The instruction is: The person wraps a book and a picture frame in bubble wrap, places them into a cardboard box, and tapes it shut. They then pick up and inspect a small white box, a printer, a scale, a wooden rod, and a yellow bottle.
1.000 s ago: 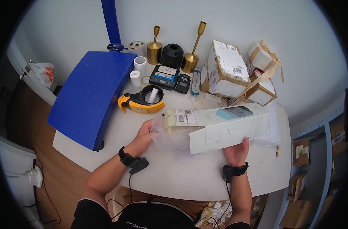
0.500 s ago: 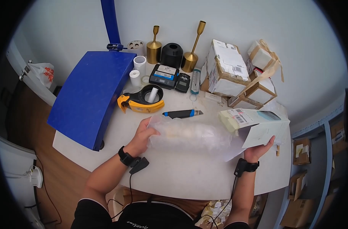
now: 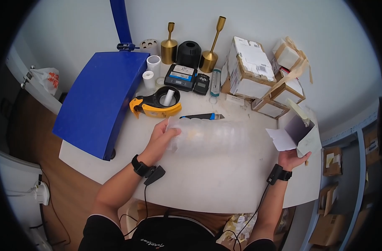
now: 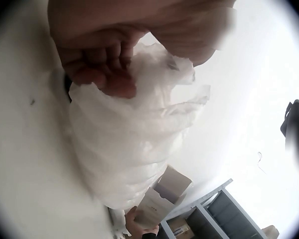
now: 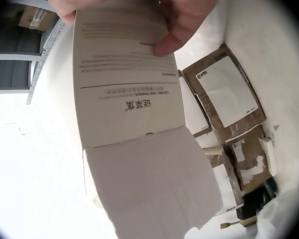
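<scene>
My left hand (image 3: 159, 140) grips the left end of a long, cloudy bubble-wrapped bundle (image 3: 212, 137), held level above the table's middle. In the left wrist view the fingers curl into the crumpled end of the wrap (image 4: 129, 134). Further right, my right hand (image 3: 292, 160) holds a white carton (image 3: 310, 140) from below, its end open towards the bundle and a flap (image 3: 281, 139) sticking out. Printed text shows on the carton's face (image 5: 129, 99) in the right wrist view, with fingers at both sides. What the wrap encloses is blurred by its layers.
Behind the bundle lies a blue and black utility knife (image 3: 201, 116), beside a yellow tape dispenser (image 3: 157, 109). A large blue panel (image 3: 103, 100) stands at the left. Taped cardboard boxes (image 3: 251, 69), label printer (image 3: 180, 77) and gold candlesticks (image 3: 169, 50) line the back.
The carton has moved right, off the wrapped bundle, and now tilts with its open end showing. The bundle stays in my left hand, now fully exposed. The knife behind has come into sight.
</scene>
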Tool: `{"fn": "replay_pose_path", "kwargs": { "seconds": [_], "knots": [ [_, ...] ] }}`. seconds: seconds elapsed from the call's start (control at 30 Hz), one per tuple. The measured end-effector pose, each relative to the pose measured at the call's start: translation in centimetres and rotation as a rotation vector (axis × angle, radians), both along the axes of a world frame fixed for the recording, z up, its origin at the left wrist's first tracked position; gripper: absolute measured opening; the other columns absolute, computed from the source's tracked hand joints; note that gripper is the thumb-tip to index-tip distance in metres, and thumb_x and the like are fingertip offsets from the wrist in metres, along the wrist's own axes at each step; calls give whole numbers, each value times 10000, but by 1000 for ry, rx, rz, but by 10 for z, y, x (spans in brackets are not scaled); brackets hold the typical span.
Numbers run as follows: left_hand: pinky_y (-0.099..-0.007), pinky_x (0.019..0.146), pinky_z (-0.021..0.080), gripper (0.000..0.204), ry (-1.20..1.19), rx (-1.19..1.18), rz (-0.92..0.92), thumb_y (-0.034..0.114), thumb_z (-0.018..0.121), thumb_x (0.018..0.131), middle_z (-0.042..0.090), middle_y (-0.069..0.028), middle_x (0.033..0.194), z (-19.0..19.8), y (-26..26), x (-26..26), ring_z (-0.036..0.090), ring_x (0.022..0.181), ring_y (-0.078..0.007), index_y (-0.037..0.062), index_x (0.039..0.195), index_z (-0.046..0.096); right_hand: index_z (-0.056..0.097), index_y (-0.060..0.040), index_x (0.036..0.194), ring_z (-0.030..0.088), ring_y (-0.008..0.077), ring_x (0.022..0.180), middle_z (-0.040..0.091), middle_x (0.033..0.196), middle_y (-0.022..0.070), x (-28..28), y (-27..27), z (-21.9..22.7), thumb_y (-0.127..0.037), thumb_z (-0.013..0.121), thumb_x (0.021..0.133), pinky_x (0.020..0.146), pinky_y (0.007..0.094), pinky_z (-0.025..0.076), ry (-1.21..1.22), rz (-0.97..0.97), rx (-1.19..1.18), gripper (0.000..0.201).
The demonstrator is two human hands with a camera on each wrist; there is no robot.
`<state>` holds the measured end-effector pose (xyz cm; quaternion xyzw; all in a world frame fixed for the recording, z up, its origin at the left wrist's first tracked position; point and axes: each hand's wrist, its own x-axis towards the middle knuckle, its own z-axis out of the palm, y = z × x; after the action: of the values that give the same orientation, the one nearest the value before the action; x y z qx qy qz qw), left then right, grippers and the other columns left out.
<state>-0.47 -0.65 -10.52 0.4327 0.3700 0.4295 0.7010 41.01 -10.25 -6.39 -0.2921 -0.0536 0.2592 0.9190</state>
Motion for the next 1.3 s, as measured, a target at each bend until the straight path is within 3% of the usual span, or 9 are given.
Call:
{"fn": "replay_pose_path", "kwargs": {
  "seconds": [0.17,0.33,0.43,0.57,0.63,0.83,1.03,1.27,1.3],
  "knots": [
    [-238,762,459,437,77,81,124,132,741,853,633,-40,1042,-2,-1,7,584,930,-88,32,1221,528,414,-117,1505,465,303,1374,493,1494,86,5,-2,-4,-615,430,956,1142,471,383,-41,-6,17,741],
    [-342,936,447,547,540,590,375,56,772,802,546,-96,1312,7,-7,4,555,1162,-203,75,1283,512,340,-88,1526,438,306,1385,436,1525,97,3,-2,-2,-626,523,918,1144,478,380,-252,-69,33,832],
    [-383,1030,396,504,605,858,353,60,774,778,550,-135,1312,12,-7,3,507,1220,-298,85,1245,585,459,-81,1450,583,284,1235,567,1397,98,12,-5,-7,-580,555,913,1011,442,514,-229,2,125,739],
    [-389,1052,385,384,591,891,333,45,763,766,554,-141,1330,30,-19,8,478,1262,-340,85,1138,675,479,-21,1376,587,309,1198,574,1324,142,43,-9,-27,-505,662,875,1010,479,527,-41,-9,217,720],
    [-444,1075,381,329,737,1186,237,22,743,762,555,-117,1384,31,-18,1,463,1317,-340,102,1080,715,442,33,1368,562,338,1206,531,1310,195,50,-9,-34,-458,707,869,1019,476,528,80,-16,233,748],
    [-449,1122,334,336,674,1167,-67,46,754,750,561,-112,1394,24,-26,7,427,1357,-357,95,1081,716,432,56,1351,564,344,1179,519,1260,195,46,-7,-35,-480,722,853,1012,484,533,146,-29,144,786],
    [-471,1130,317,748,914,1054,-116,180,835,707,428,-172,1508,26,-30,10,365,1413,-397,91,1386,535,398,59,1340,533,351,1211,495,1274,205,42,-5,-43,-553,704,832,1066,523,484,85,2,86,852],
    [-472,1096,359,849,962,982,-74,163,827,701,366,-228,1524,19,-31,11,391,1377,-413,113,1462,453,329,86,1391,518,359,1258,475,1338,243,-2,5,-41,-591,648,868,1111,491,450,77,68,-5,913],
    [-463,1071,384,835,982,971,-66,141,816,705,394,-219,1500,18,-31,11,424,1343,-408,113,1457,456,361,54,1377,522,347,1261,489,1350,222,-9,5,-42,-585,629,892,1104,488,449,86,195,28,846]
  ]
}}
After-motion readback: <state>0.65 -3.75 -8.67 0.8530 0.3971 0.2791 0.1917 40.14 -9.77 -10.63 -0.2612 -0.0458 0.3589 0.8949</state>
